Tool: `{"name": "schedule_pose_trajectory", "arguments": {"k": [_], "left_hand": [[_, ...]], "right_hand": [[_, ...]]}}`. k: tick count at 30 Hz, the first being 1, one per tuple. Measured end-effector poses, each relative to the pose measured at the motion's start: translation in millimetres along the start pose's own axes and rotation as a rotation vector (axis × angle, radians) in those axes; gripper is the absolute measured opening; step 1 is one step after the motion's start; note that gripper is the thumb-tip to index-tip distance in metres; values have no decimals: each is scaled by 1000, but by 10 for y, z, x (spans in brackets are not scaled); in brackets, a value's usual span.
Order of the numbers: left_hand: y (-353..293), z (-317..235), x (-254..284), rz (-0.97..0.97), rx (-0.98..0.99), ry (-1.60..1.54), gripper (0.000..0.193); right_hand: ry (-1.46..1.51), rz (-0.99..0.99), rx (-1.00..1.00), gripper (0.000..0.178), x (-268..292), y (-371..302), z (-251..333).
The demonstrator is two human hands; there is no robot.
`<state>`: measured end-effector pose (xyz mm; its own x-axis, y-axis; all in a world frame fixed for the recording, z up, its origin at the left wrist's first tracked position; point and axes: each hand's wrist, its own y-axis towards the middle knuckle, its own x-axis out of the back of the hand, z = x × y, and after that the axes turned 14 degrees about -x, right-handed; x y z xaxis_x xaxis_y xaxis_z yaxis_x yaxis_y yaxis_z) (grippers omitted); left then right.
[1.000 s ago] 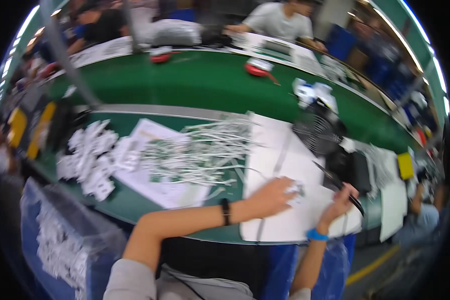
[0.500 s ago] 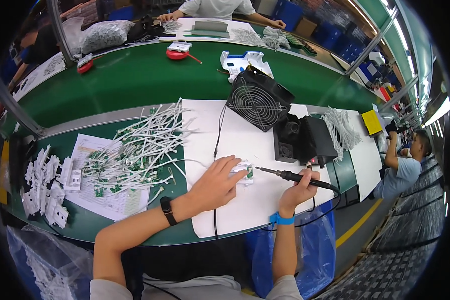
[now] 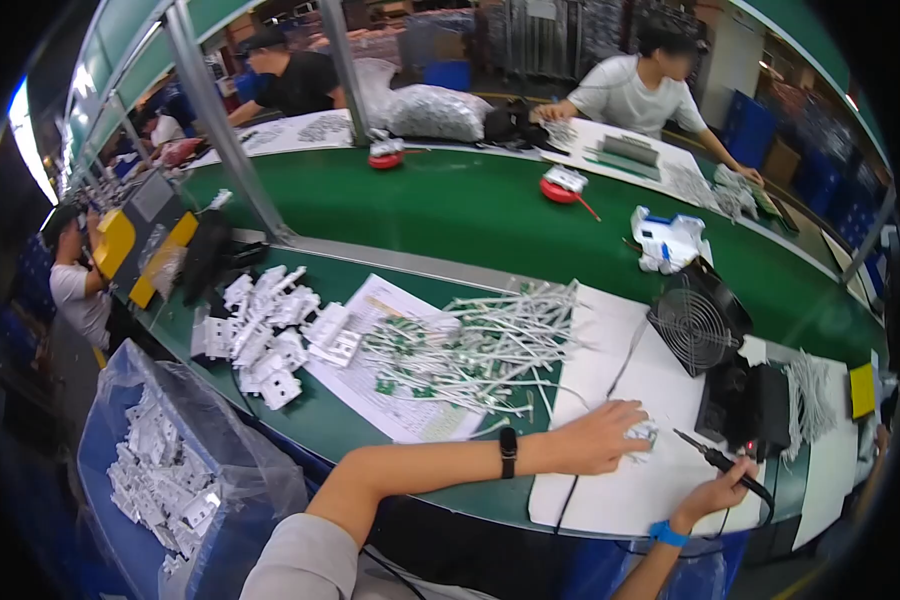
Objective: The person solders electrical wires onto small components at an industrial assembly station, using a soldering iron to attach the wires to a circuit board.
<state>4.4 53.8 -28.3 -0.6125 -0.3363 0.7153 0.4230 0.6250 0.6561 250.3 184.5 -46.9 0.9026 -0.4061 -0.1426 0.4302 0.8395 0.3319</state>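
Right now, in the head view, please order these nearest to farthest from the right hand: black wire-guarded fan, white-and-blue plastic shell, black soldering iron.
1. Black soldering iron: held in the right hand.
2. Black wire-guarded fan: beyond the hand.
3. White-and-blue plastic shell: past the fan, on the green belt.

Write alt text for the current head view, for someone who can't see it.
A person's right hand holds a black soldering iron, its tip near a small white part at the left hand, over a white sheet. To the left lie a heap of white cables and a pile of white plastic parts; a black fan stands farther back.
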Motion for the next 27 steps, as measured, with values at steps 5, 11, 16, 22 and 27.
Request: {"name": "schedule_pose_trajectory", "arguments": {"k": [5,11,16,22,27], "left_hand": [[-80,62,217,36,12,-130,42],[-79,44,109,-75,25,-219,36],[-123,86,64,-133,23,-271,32],[-152,109,64,-154,64,-339,29],[-169,123,66,-167,70,-314,28]], "right_hand": [[-54,-40,-144,23,-263,-185,281],[-71,3,-44,30,-152,-20,283],[3,112,-155,35,-143,75,274],[273,387,-317,40,33,352,26],[396,356,-338,40,-117,314,45]]}}
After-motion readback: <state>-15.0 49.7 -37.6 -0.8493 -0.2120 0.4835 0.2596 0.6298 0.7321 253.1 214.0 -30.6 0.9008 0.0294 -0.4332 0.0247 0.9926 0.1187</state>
